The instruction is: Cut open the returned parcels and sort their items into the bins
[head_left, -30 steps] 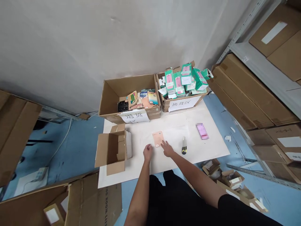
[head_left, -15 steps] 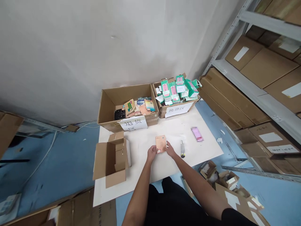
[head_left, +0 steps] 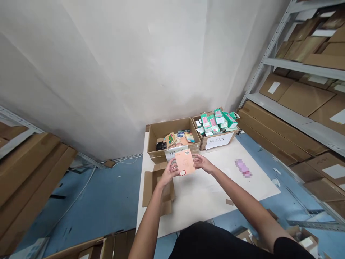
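Peach-coloured flat rectangular packet (head_left: 185, 162), marked with a small black barcode and a red-outlined label, is held above the white flat-topped bench (head_left: 199, 205). Left hand (head_left: 169, 172): grip closed on the packet's left edge, thumb and fingers partly spread. Right hand (head_left: 203, 163): grip closed on the opposite edge, fingers slightly curved.

Behind the packet stands a large open brown cardboard carton (head_left: 156, 155) containing assorted packets; its handwritten white paper sign (head_left: 170, 154) is partly covered by the held item. Adjacent on the right is a second brown cardboard carton (head_left: 202, 143), piled with green-and-pink cardboard boxes (head_left: 214, 125). An open, flapped brown cardboard box (head_left: 147, 189) sits beyond the left forearm. A pixelated pink-purple object (head_left: 243, 168) lies on the right side of the bench; details cannot be read.
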Action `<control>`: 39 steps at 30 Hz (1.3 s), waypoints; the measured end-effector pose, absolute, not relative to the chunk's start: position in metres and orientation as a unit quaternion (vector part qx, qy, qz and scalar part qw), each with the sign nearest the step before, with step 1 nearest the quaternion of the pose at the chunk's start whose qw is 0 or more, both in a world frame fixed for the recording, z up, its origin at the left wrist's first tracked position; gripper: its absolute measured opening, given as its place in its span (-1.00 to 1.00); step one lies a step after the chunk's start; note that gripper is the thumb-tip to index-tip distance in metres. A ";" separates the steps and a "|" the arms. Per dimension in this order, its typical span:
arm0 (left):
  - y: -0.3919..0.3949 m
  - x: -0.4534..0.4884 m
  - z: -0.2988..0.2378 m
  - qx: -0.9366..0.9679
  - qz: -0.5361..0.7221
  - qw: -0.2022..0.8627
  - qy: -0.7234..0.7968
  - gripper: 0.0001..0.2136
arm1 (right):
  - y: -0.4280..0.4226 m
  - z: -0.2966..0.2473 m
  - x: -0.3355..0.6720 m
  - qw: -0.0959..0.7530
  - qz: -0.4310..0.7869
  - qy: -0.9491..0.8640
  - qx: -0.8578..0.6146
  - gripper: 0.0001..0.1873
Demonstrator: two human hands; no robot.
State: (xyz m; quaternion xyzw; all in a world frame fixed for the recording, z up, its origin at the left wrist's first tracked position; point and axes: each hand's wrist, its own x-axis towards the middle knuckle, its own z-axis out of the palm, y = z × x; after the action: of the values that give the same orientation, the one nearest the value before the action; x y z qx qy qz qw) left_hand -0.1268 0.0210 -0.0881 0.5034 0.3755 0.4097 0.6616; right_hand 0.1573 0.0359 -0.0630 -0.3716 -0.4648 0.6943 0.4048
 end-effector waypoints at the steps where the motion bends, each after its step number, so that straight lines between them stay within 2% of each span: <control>1: 0.023 -0.136 -0.079 0.510 0.410 0.662 0.365 0.00 | 0.038 -0.052 0.151 0.398 0.698 -0.472 -0.361 -0.16; 5: 0.027 -0.165 -0.056 0.541 0.422 0.633 0.357 -0.02 | 0.039 -0.020 0.129 0.364 0.714 -0.496 -0.334 -0.13; 7: 0.027 -0.172 -0.048 0.554 0.460 0.576 0.387 -0.05 | 0.037 -0.013 0.117 0.363 0.705 -0.504 -0.342 -0.13; 11: 0.021 -0.162 -0.032 0.564 0.524 0.451 0.451 -0.35 | 0.032 -0.009 0.087 0.435 0.620 -0.529 -0.383 -0.17; 14: 0.016 -0.144 -0.024 0.587 0.526 0.448 0.422 -0.41 | 0.025 -0.010 0.059 0.468 0.562 -0.576 -0.365 -0.23; 18: 0.022 -0.135 -0.024 0.584 0.558 0.422 0.412 -0.46 | 0.018 -0.014 0.037 0.452 0.526 -0.628 -0.353 -0.32; 21: 0.030 -0.145 -0.029 0.541 0.572 0.456 0.415 -0.46 | 0.021 -0.018 0.040 0.477 0.473 -0.617 -0.410 -0.32; 24: 0.037 -0.157 -0.033 0.485 0.578 0.516 0.405 -0.38 | 0.032 -0.021 0.055 0.532 0.415 -0.538 -0.506 -0.24; 26: 0.042 -0.161 -0.035 0.461 0.578 0.543 0.398 -0.28 | 0.039 -0.021 0.065 0.532 0.456 -0.490 -0.519 -0.20; 29: 0.050 -0.159 -0.036 0.457 0.567 0.559 0.396 -0.22 | 0.045 -0.018 0.076 0.498 0.579 -0.457 -0.456 -0.24; 31: 0.055 -0.154 -0.034 0.472 0.571 0.539 0.401 -0.27 | 0.047 -0.014 0.081 0.486 0.621 -0.444 -0.425 -0.28; 35: 0.059 -0.133 -0.023 0.522 0.587 0.420 0.455 -0.50 | 0.053 -0.005 0.090 0.507 0.612 -0.440 -0.417 -0.31; 39: 0.062 -0.102 -0.014 0.600 0.528 0.408 0.440 -0.49 | 0.065 -0.003 0.091 0.489 0.617 -0.491 -0.374 -0.33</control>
State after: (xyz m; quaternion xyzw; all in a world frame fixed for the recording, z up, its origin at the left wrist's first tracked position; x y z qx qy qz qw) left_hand -0.1023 0.0625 -0.0145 0.6003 0.4404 0.5284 0.4082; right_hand 0.0914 0.0653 -0.0030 -0.3739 -0.4907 0.6168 0.4888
